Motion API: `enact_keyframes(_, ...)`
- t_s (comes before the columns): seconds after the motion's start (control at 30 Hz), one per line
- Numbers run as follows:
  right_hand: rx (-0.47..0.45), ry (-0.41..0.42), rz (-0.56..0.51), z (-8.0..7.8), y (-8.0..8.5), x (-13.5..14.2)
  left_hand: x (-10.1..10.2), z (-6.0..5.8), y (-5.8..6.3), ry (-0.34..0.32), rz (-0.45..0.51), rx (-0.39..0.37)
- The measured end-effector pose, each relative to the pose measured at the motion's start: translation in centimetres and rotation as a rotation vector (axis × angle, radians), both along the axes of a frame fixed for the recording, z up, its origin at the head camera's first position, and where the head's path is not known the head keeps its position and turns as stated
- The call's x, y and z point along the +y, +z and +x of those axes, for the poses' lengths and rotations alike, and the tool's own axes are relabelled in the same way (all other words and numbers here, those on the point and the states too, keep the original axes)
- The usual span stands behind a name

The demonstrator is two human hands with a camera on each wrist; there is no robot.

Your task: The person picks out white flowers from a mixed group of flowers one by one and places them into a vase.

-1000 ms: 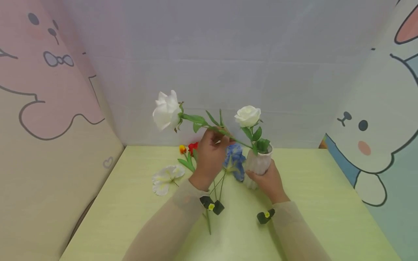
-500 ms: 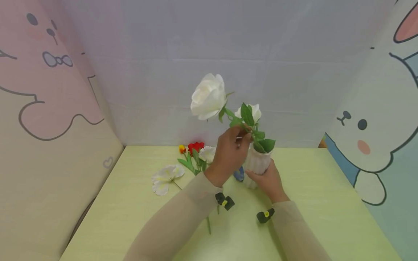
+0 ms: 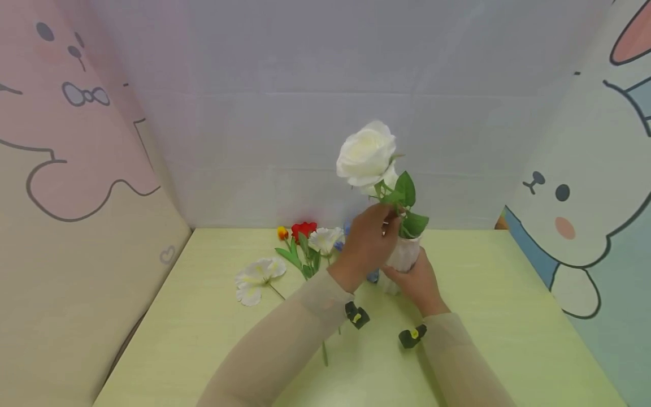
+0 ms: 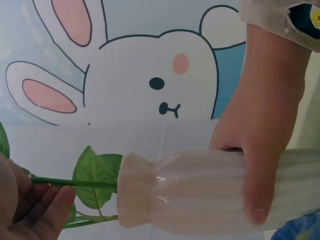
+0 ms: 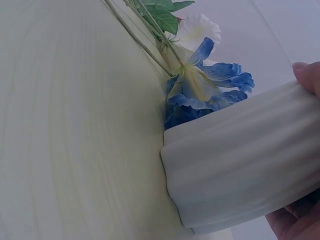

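My left hand (image 3: 367, 240) pinches the green stem (image 4: 95, 184) of a large white rose (image 3: 365, 155) above the vase. In the left wrist view that stem reaches into the mouth of the white fluted vase (image 4: 200, 192). A second stem lies in the mouth below it. Behind the large bloom, a second white rose (image 3: 389, 180) is partly hidden. Around the vase's body my right hand (image 3: 419, 285) curls, thumb across the front. The right wrist view shows the vase's base at the tabletop, beside a blue flower (image 5: 200, 87).
Left of the vase on the pale yellow table (image 3: 488, 316) lie a red flower (image 3: 303, 232), a red-yellow tulip (image 3: 282, 233), a white ruffled flower (image 3: 325, 240) and a flat white flower (image 3: 259, 280). A plain curtain (image 3: 234, 130) stands at the back.
My left hand has moved right to the vase mouth, and its rose has swung from leaning left to nearly upright. The right hand and vase have stayed put.
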State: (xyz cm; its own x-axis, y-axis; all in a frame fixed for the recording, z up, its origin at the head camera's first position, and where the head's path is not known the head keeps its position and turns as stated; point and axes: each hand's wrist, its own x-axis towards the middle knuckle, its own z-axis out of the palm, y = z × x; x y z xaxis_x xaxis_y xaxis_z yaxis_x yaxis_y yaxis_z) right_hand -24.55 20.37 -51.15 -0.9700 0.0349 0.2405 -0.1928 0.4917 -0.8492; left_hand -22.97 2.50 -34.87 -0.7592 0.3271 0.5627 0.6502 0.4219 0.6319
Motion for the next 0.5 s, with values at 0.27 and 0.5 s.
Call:
enact_keyframes(0.27, -0.011, -0.006, 0.011, 0.1, 0.0, 0.0, 1.0, -1.1, -1.5, 0.018, -0.092, 0.017)
enact_keyframes(0.5, 0.002, 0.006, 0.019, 0.3, 0.1, 0.0, 1.5, -1.6, -2.3, 0.042, -0.152, -0.004)
